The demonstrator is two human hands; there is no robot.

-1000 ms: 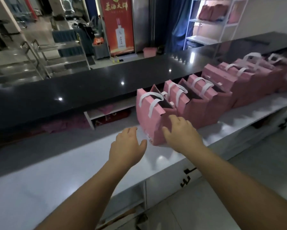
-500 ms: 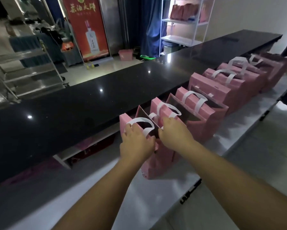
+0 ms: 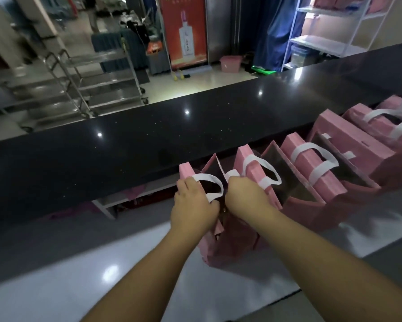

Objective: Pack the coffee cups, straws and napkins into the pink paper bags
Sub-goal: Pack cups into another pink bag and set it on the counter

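Gripping the top of the nearest pink bag (image 3: 227,242), both hands work at its mouth: the left hand (image 3: 193,205) has its fingers curled over the bag's left rim beside a white handle (image 3: 210,184), and the right hand (image 3: 246,198) has its fingers curled over the right rim, where a second white strap shows just above the knuckles. The two hands sit close together, almost touching, with the dark opening of the bag between them. The bag stands upright on the white counter (image 3: 79,282), near its back edge, just in front of the raised black countertop (image 3: 125,154). What lies inside it cannot be made out.

To the right, a row of pink bags (image 3: 311,182) runs along the back edge of the white counter toward its far right end, each upright with white handles; the nearer ones stand open and touch one another.

Past the black countertop, a red poster (image 3: 183,31) showing a bottle stands on the floor, with a metal cart (image 3: 83,84) to its left, a pink tub (image 3: 230,63) to its right, and a white shelf rack (image 3: 330,31) holding more pink items at the far right.
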